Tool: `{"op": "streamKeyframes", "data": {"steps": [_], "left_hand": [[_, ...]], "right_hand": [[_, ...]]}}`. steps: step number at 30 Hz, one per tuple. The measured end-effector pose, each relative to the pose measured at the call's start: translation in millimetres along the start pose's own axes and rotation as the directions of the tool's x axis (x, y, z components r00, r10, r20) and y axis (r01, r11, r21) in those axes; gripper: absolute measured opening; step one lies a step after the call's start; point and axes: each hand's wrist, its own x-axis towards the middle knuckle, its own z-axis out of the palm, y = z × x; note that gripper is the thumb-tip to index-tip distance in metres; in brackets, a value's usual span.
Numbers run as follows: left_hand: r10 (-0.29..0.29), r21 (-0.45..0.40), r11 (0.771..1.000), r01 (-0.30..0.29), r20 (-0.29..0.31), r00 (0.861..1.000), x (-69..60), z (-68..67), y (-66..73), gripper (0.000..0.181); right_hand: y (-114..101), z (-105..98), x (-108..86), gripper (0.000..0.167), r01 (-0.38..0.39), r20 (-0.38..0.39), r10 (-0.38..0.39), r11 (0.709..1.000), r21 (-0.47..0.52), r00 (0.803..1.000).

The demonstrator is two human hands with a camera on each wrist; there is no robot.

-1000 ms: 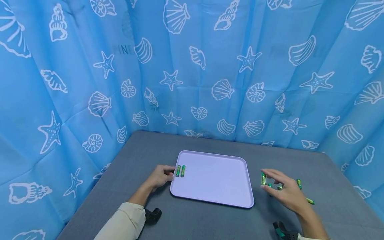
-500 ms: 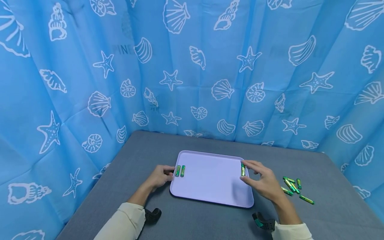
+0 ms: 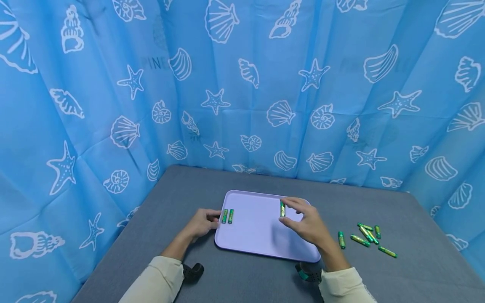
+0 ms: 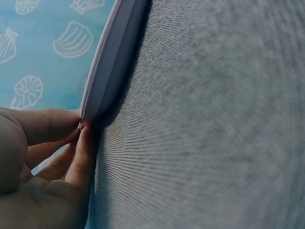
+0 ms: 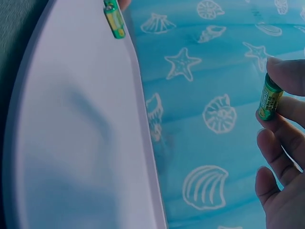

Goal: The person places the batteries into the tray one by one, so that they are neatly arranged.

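A pale purple tray (image 3: pixel 257 235) lies on the grey table. Two green batteries (image 3: pixel 231 216) lie side by side on it near its left edge. My left hand (image 3: pixel 201 223) pinches the tray's left rim between thumb and fingers, as the rim (image 4: pixel 107 62) in the left wrist view shows. Above the right part of the tray, my right hand (image 3: pixel 308 223) holds another green battery (image 3: pixel 282 208) by its two ends, between thumb and fingers. In the right wrist view this battery (image 5: pixel 269 98) is clear of the tray surface, whose shadowed floor shows below.
Right of the tray, several more green batteries (image 3: pixel 360 240) lie loosely on the grey table (image 3: pixel 265 282), some crossing one another. One battery (image 3: pixel 341 240) lies apart, nearer the tray. A blue shell-print curtain (image 3: pixel 235 126) hangs behind and beside the table.
My right hand has carried its battery leftward from beside the loose batteries to above the tray. My left hand stays at the rim.
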Motion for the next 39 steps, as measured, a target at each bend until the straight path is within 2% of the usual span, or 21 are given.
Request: {"op": "streamKeyframes", "data": {"steps": [18,28,39], "left_hand": [[-0.016,0.012,1.000,0.017,-0.003,1.000,-0.8,-0.3,1.2,0.039],[-0.011,0.010,1.000,0.011,-0.003,1.000,-1.8,-0.7,1.1,0.040],[-0.014,0.008,1.000,0.014,0.004,1.000,-1.1,-0.5,0.2,0.039]], "right_hand": [[-5,48,24.6,0.053,-0.013,0.044,0.008,0.993,0.120,0.999],[-7,78,39.8,0.051,-0.093,0.062,0.085,0.986,0.139,0.994],[-6,105,50.3,0.051,-0.156,0.139,0.141,0.982,0.104,0.980]]}}
